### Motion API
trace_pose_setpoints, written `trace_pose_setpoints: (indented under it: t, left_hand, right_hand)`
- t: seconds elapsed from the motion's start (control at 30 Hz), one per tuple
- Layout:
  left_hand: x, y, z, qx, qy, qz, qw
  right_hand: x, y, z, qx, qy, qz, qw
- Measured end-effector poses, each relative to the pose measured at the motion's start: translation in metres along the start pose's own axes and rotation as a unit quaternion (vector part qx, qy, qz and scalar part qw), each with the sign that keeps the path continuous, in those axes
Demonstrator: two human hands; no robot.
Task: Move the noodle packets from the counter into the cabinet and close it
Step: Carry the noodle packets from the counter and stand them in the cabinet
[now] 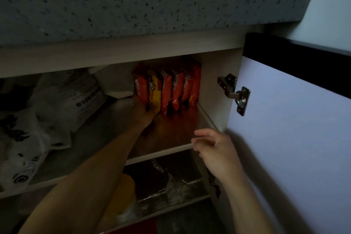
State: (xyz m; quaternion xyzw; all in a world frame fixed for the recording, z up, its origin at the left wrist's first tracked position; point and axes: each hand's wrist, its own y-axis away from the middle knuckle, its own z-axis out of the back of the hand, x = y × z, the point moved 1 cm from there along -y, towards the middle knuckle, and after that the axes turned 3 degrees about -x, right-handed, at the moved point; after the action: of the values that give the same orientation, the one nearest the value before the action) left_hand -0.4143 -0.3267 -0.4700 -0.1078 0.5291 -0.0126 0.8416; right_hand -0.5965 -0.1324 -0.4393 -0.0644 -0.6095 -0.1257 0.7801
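Several orange noodle packets (pixel 177 88) stand upright in a row at the back right of the cabinet's upper shelf (pixel 171 135). My left hand (pixel 144 109) reaches deep into the cabinet and grips an orange packet (pixel 141 89) and a yellow one (pixel 154 90) at the left end of that row. My right hand (pixel 213 146) hovers with loosely curled fingers at the shelf's front right corner and holds nothing. The cabinet door (pixel 288 129) stands wide open on the right, hung on a metal hinge (pixel 234 92).
White plastic bags (pixel 62 100) fill the left of the upper shelf. The lower shelf holds a yellow item (pixel 123 194) and clear wrapped packages (pixel 171 186). A speckled grey counter edge (pixel 152 7) overhangs the cabinet.
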Motion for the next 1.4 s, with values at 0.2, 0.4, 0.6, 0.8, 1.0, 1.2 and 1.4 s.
trace_pose_setpoints:
  t: [0.2, 0.4, 0.6, 0.8, 1.0, 1.2, 1.4]
  left_hand:
    - [0.001, -0.007, -0.002, -0.008, 0.026, 0.027, 0.999]
    - [-0.005, -0.012, 0.000, -0.008, 0.036, 0.052, 0.998]
    - [-0.005, -0.007, 0.032, 0.056, 0.010, 0.029, 0.998]
    - [-0.008, 0.041, 0.065, 0.062, -0.084, 0.020, 0.994]
    - [-0.044, 0.140, 0.131, 0.071, -0.072, 0.002, 0.995]
    - [-0.109, 0.242, 0.231, 0.046, -0.092, -0.108, 0.989]
    - [-0.162, 0.280, 0.325, -0.038, -0.128, -0.132, 0.982]
  right_hand:
    - [0.001, -0.003, 0.005, -0.031, -0.005, 0.013, 0.999]
    - [0.011, 0.000, -0.010, -0.022, -0.018, 0.031, 0.999]
    - [0.025, 0.005, -0.024, -0.006, -0.019, 0.064, 0.998]
    - [0.041, 0.024, -0.027, 0.002, 0.004, 0.102, 0.995]
    - [0.059, 0.078, -0.040, 0.035, 0.052, 0.145, 0.987]
    - [0.100, 0.143, -0.051, 0.066, 0.080, 0.230, 0.968]
    - [0.190, 0.190, -0.061, 0.095, 0.139, 0.339, 0.926]
